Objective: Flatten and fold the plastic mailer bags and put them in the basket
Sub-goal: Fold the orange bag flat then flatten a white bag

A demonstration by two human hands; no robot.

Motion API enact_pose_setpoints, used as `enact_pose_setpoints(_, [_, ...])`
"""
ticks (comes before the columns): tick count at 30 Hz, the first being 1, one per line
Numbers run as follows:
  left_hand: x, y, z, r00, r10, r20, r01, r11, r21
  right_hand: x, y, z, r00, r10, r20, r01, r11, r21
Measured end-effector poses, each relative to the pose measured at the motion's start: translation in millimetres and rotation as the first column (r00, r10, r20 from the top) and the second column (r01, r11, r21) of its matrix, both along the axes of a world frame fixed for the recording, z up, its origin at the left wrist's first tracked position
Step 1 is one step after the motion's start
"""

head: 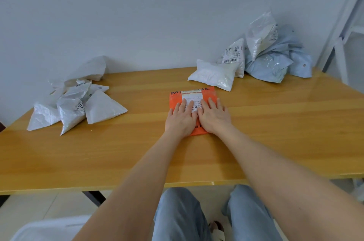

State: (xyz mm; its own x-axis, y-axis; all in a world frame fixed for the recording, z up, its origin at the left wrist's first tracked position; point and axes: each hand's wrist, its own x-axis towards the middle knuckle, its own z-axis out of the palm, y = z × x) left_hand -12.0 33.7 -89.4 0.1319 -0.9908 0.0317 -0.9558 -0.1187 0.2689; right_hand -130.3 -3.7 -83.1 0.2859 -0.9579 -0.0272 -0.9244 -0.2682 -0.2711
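An orange mailer bag (209,95) with black lettering and a white shipping label lies flat in the middle of the wooden table (275,118). My left hand (182,117) and my right hand (213,115) press down on it side by side, fingers straight and pointing away from me. The bag's near part is mostly hidden under my palms. At the left sit several white mailer bags folded into triangles (102,107). A heap of crumpled white and pale blue mailer bags (269,59) stands at the back right. No basket shows clearly.
A white wall runs right behind the table. A white metal frame (346,30) stands at the far right. My knees in blue jeans show below the table's front edge, and a white object (49,229) sits on the floor at lower left.
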Motion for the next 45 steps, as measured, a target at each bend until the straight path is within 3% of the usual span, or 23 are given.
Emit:
enact_pose_setpoints(23, [-1, 1, 1, 1.000, 0.001, 0.025, -0.001, 1.000, 0.000, 0, 1, 2, 1.000, -0.007, -0.020, 0.008, 1.000, 0.023])
enact_pose_setpoints(30, [2, -5, 15, 0.998, 0.022, 0.063, -0.018, 0.997, -0.077, -3, 0, 4, 1.000, -0.006, 0.022, 0.005, 0.999, 0.038])
enact_pose_setpoints(33, [12, -20, 27, 0.997, 0.077, 0.012, -0.076, 0.991, -0.113, -4, -6, 11, 0.998, -0.020, 0.059, 0.020, 1.000, 0.008])
enact_pose_setpoints(37, [21, -40, 35, 0.998, 0.060, -0.011, -0.060, 0.997, -0.048, -7, -22, 20, 0.990, -0.054, 0.131, 0.059, 0.998, -0.037])
enact_pose_setpoints(45, [19, -58, 11, 0.999, -0.018, 0.034, 0.015, 0.996, 0.093, 1, -51, 23, 1.000, -0.009, 0.002, 0.009, 0.999, -0.040])
